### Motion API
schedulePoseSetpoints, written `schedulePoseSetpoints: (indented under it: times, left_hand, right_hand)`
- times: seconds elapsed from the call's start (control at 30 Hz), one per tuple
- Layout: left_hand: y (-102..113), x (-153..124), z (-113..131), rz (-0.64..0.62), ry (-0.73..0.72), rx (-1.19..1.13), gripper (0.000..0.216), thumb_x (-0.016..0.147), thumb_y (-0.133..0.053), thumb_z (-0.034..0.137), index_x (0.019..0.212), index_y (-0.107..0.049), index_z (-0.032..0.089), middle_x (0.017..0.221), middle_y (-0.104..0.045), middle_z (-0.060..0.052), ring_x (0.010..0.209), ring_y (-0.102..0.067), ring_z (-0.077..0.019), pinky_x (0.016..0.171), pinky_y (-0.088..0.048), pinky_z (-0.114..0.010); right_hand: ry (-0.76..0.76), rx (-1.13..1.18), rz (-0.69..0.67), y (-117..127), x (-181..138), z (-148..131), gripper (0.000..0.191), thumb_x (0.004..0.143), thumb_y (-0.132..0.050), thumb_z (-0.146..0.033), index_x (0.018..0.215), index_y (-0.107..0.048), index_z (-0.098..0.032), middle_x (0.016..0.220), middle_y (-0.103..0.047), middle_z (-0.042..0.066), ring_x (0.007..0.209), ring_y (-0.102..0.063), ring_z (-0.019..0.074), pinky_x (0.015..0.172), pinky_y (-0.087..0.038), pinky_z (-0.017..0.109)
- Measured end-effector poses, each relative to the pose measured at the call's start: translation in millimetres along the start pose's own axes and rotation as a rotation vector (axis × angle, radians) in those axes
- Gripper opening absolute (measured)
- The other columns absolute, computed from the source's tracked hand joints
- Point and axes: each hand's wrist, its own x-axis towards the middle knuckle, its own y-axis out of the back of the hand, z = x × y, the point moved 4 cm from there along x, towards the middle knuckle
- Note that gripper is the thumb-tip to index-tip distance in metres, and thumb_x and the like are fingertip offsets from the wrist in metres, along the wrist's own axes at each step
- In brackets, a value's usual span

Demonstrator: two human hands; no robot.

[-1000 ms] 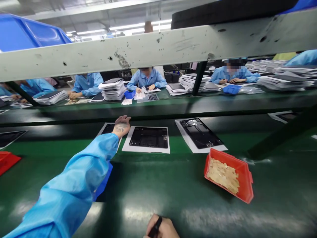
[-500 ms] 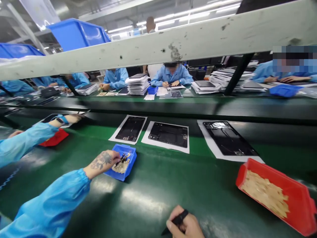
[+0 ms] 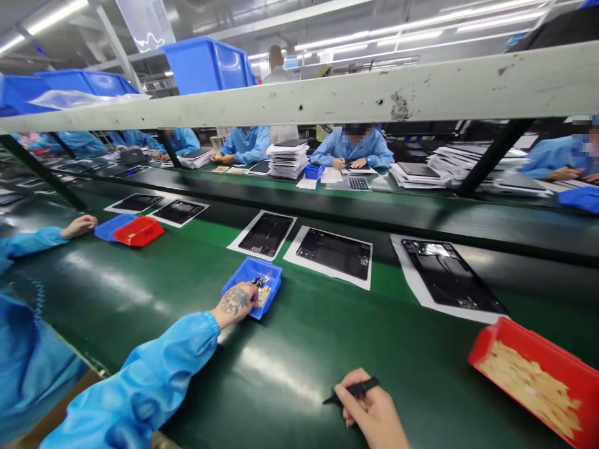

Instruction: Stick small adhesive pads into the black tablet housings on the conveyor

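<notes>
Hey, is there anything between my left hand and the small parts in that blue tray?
Nothing visible is in the way. The left hand reaches over the near rim of the blue tray, right at the small parts inside. The right hand holds a black tool apart, over the green belt.

Red bin (image 3: 547, 350) right; black housings (image 3: 334, 252) on white sheets (image 3: 405, 268); co-workers (image 3: 353, 146) opposite

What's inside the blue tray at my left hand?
The blue tray holds a small heap of tan and dark parts toward its right side. Your left hand reaches over the rim and covers whatever lies under the fingers.
</notes>
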Motion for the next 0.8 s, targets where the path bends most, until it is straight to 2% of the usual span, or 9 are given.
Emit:
schedulePoseSetpoints:
  times: [0.17, 0.33, 0.43, 0.53, 0.63, 0.8]
  left_hand:
    - [1, 2, -6, 0.01, 0.015, -0.061, 0.022, 0.088, -0.057, 0.034, 0.086, -0.061, 0.013, 0.091, -0.062, -0.004, 0.087, -0.058, -0.0164, 0.082, -0.048, -0.037]
    - [1, 4, -7, 0.112, 0.084, -0.117, 0.024, 0.091, -0.053, 0.035, 0.093, -0.06, 0.013, 0.087, -0.062, -0.003, 0.081, -0.059, -0.0154, 0.077, -0.049, -0.035]
    - [-1, 10, -5, 0.165, 0.103, -0.147, 0.025, 0.089, -0.056, 0.036, 0.099, -0.059, 0.013, 0.093, -0.061, -0.004, 0.084, -0.059, -0.0166, 0.079, -0.049, -0.036]
    - [-4, 17, -4, 0.154, 0.082, -0.198, 0.023, 0.088, -0.058, 0.035, 0.096, -0.06, 0.013, 0.094, -0.061, -0.004, 0.086, -0.059, -0.0165, 0.079, -0.05, -0.037]
    - [-3, 20, -7, 0.139, 0.07, -0.285, 0.022, 0.088, -0.057, 0.034, 0.089, -0.06, 0.012, 0.085, -0.061, -0.002, 0.076, -0.059, -0.0138, 0.073, -0.05, -0.033]
    - [17, 14, -20, 0.171, 0.05, -0.522, 0.019, 0.081, -0.062, 0.032, 0.078, -0.056, 0.014, 0.064, -0.056, 0.003, 0.059, -0.055, -0.0113, 0.058, -0.046, -0.025]
  right_hand:
    - [0.024, -0.021, 0.014, 1, 0, -7, 0.04, 0.08, -0.062, -0.057, 0.078, -0.053, -0.018, 0.061, -0.051, -0.002, 0.054, -0.056, 0.0147, 0.051, -0.047, 0.024]
    - [0.04, -0.036, 0.021, 1, 1, -7, 0.037, 0.081, -0.062, -0.054, 0.079, -0.052, -0.018, 0.062, -0.052, -0.002, 0.054, -0.056, 0.0144, 0.052, -0.047, 0.024]
    - [0.042, -0.044, 0.023, 1, 1, -6, 0.037, 0.081, -0.061, -0.054, 0.079, -0.052, -0.018, 0.061, -0.052, -0.002, 0.054, -0.056, 0.0146, 0.052, -0.047, 0.024]
    - [0.035, -0.044, 0.044, 2, 1, -6, 0.039, 0.08, -0.062, -0.056, 0.079, -0.052, -0.018, 0.059, -0.052, -0.002, 0.053, -0.056, 0.0151, 0.052, -0.048, 0.025]
    - [0.023, -0.028, 0.068, 2, 2, -9, 0.042, 0.077, -0.063, -0.058, 0.078, -0.052, -0.018, 0.056, -0.052, -0.002, 0.053, -0.056, 0.0154, 0.052, -0.048, 0.025]
    - [0.015, 0.019, 0.107, 2, 1, -13, 0.045, 0.073, -0.066, -0.061, 0.077, -0.052, -0.019, 0.058, -0.051, -0.003, 0.053, -0.056, 0.0159, 0.05, -0.047, 0.025]
